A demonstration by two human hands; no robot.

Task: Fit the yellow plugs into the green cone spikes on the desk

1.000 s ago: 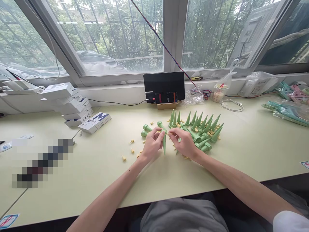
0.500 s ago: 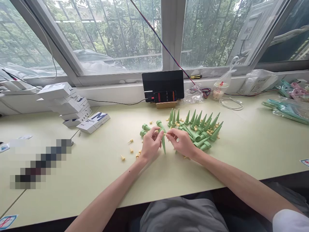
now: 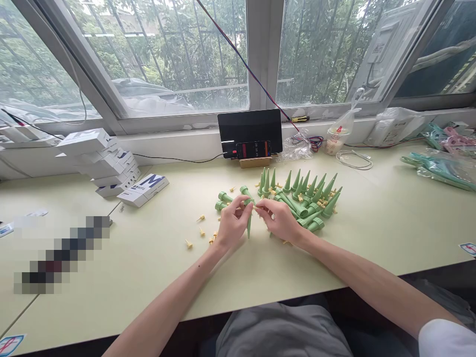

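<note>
Green spike (image 3: 249,227) swung its tip leftward in the left hand (image 3: 232,224)

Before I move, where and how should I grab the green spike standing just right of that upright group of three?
Probably the lower body of that green spike, just above its wide base, coming from above with your right hand: it stands tip up, tapering, and lying spikes crowd its near side.

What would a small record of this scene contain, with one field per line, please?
Left hand: holds a green cone, tip down
Right hand: pinches a small yellow piece, partly hidden
Beyond right hand: upright cones, lying cones
Left of left hand: loose yellow pieces
Back of table: phone before a black panel
Back left: stacked white boxes
</note>
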